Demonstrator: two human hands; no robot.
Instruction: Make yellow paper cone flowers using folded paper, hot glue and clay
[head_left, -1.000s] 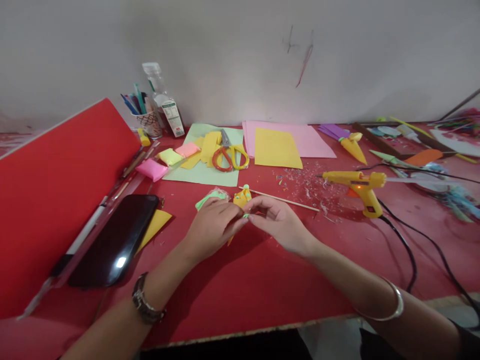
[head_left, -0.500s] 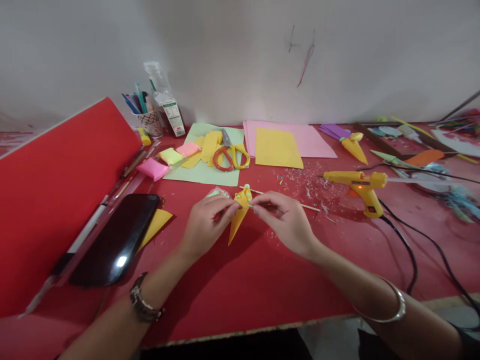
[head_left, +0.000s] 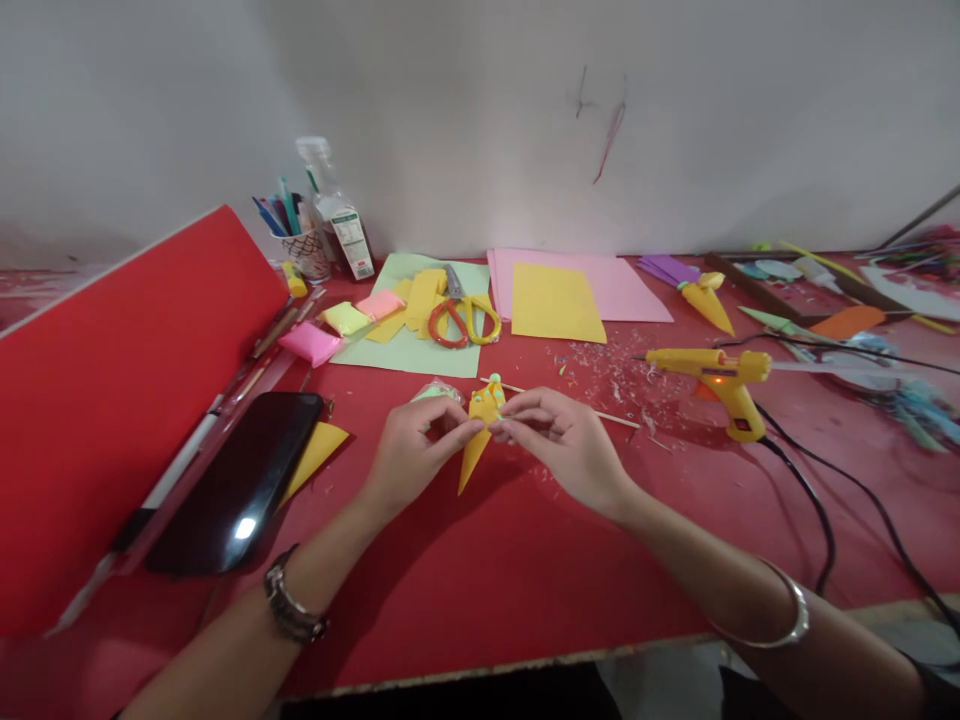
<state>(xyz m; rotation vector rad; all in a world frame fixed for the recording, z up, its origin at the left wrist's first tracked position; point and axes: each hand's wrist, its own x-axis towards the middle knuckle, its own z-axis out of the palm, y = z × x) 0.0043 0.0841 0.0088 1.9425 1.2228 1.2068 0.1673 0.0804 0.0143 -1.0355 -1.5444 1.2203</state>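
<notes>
A small yellow paper cone [head_left: 477, 441] with green dots near its top points down toward the red table [head_left: 495, 560]. My left hand [head_left: 414, 450] pinches the cone from the left, fingers closed on it. From the right, my right hand [head_left: 564, 442] meets it at the cone's upper edge with thumb and forefinger pinched together; what sits between them is too small to name. A clear packet of green clay [head_left: 435, 392] lies just behind my left hand. A thin wooden stick [head_left: 611, 415] runs behind my right hand.
A yellow glue gun [head_left: 716, 375] stands at right, its black cable trailing to the table edge. A black phone [head_left: 232, 485] and a tilted red board [head_left: 112, 400] lie at left. Scissors [head_left: 457, 315], coloured paper sheets, clay packets and a pen cup [head_left: 304, 250] sit behind.
Both hands have lifted the yellow cone from under the left hand and turned it point-down; the right fingers moved in to pinch at its top edge.
</notes>
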